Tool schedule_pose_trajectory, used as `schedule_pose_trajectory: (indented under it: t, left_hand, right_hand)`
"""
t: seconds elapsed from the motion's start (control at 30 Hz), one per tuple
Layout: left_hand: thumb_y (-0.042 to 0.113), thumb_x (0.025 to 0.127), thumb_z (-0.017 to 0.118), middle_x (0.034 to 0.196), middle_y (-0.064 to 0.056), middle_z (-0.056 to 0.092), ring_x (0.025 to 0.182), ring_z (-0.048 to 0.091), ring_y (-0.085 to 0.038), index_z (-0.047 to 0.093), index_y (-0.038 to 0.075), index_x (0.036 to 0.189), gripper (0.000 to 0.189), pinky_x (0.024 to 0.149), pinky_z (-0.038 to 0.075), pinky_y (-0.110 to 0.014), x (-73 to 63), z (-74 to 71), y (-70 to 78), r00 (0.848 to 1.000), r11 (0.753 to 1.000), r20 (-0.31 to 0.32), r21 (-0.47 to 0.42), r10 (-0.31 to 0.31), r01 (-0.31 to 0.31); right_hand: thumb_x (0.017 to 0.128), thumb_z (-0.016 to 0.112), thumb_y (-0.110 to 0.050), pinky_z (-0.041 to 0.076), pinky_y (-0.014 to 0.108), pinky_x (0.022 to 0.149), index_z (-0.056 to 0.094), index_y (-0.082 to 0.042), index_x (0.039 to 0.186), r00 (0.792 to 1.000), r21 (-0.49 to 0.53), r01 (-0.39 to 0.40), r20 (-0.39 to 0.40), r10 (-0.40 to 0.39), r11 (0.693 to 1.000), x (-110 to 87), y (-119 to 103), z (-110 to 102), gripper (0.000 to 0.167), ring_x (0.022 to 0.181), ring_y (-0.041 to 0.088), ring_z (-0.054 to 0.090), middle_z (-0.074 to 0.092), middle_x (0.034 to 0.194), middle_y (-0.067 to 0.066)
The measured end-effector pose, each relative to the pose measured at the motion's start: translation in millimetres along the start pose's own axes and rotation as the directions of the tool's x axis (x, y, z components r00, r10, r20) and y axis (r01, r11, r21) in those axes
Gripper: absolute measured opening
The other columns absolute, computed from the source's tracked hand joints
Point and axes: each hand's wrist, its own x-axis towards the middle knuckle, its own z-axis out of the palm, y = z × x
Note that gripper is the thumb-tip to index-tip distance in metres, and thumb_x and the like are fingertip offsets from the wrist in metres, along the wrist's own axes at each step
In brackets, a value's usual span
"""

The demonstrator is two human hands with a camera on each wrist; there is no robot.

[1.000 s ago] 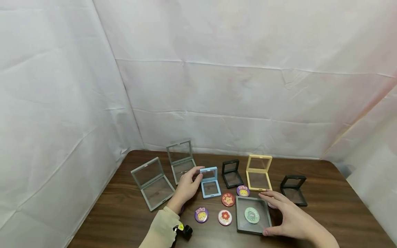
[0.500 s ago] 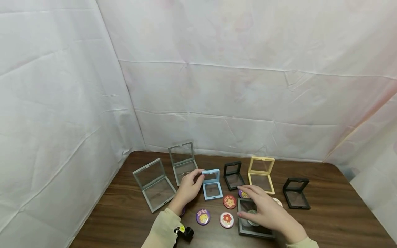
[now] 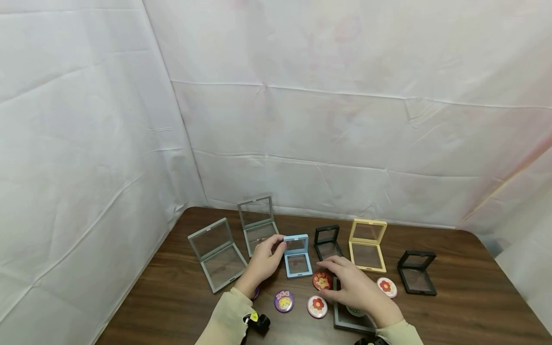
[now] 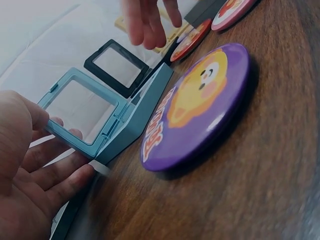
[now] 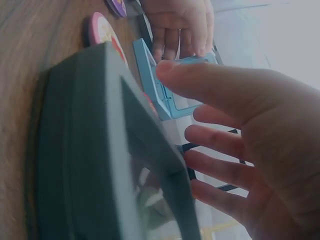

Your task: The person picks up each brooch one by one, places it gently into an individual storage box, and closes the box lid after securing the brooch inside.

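Observation:
My left hand pinches the upright lid of a small light-blue display case by its side edge; in the left wrist view the thumb lies before the lid and the fingers behind it. The blue case stands unfolded on the table. My right hand hovers, fingers spread, above a closed dark-grey case with a green badge inside, partly hidden by the hand. Beside its fingertips lies a red star badge. A flower badge and a purple bear badge lie nearer the front.
Unfolded cases stand along the back: two grey ones at left, a black one, a yellow one and another black one at right. Another flower badge lies right of the right hand. A second purple badge is mostly hidden by the left wrist.
My right hand has left the side of the closed grey case and moved left over it, toward the red badge and blue case. The left hand stays at the blue lid.

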Motion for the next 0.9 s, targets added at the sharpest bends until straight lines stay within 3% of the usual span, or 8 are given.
schedule_pose_trajectory:
  t: [0.23, 0.9]
  left_hand:
    - [0.022, 0.116, 0.056, 0.123, -0.003, 0.080, 0.115, 0.074, -0.021, 0.074, 0.009, 0.129, 0.026, 0.096, 0.059, -0.044, -1.9, -0.8, -1.9, 1.000, 1.000, 0.003, -0.002, 0.013, -0.013]
    - [0.025, 0.116, 0.057, 0.122, 0.001, 0.080, 0.114, 0.074, -0.018, 0.073, 0.013, 0.131, 0.025, 0.097, 0.059, -0.044, -1.3, 0.6, -3.0, 1.000, 1.000, 0.012, 0.004, 0.007, -0.007]
  right_hand:
    - [0.087, 0.095, -0.032, 0.059, 0.049, 0.099, 0.073, -0.007, 0.136, 0.999, -0.034, 0.019, -0.050, -0.020, 0.999, 2.7, 2.3, 8.1, 0.059, 0.124, 0.027, 0.065, 0.068, 0.135, 0.006]
    - [0.091, 0.091, -0.037, 0.058, 0.049, 0.096, 0.078, -0.009, 0.127, 0.995, -0.086, -0.028, -0.093, 0.020, 0.996, -0.8, 9.5, 13.0, 0.047, 0.116, 0.024, 0.065, 0.071, 0.126, 0.003]
